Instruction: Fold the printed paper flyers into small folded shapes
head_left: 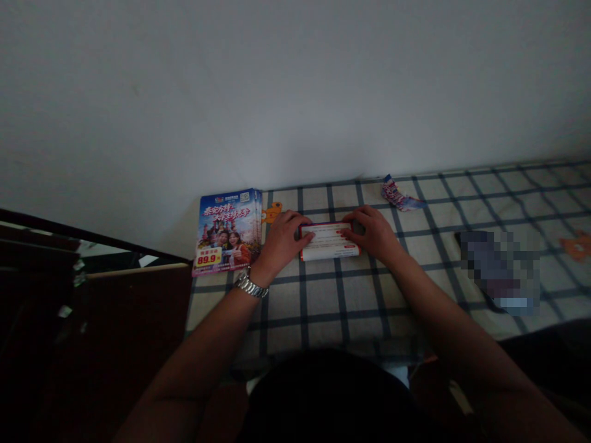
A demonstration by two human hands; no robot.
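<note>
A leaflet (329,241) lies on the checked cloth in front of me, its white printed side up. It appears folded into a wide, short strip, with a coloured line along its far edge. My left hand (285,237) closes on its left end, thumb on top and fingers curled at the far edge. At the opposite end, my right hand (373,232) grips it in much the same way. Left of my hands is a stack of leaflets (227,231) with a blue and pink printed front. The undersides of my fingers are hidden.
A crumpled printed paper (398,195) lies near the wall, beyond my right hand. Farther right, a dark flat object (489,267) is blurred by pixels. The checked cloth (323,314) covers the surface, whose left edge is beside the stack. A pale wall (305,92) rises behind.
</note>
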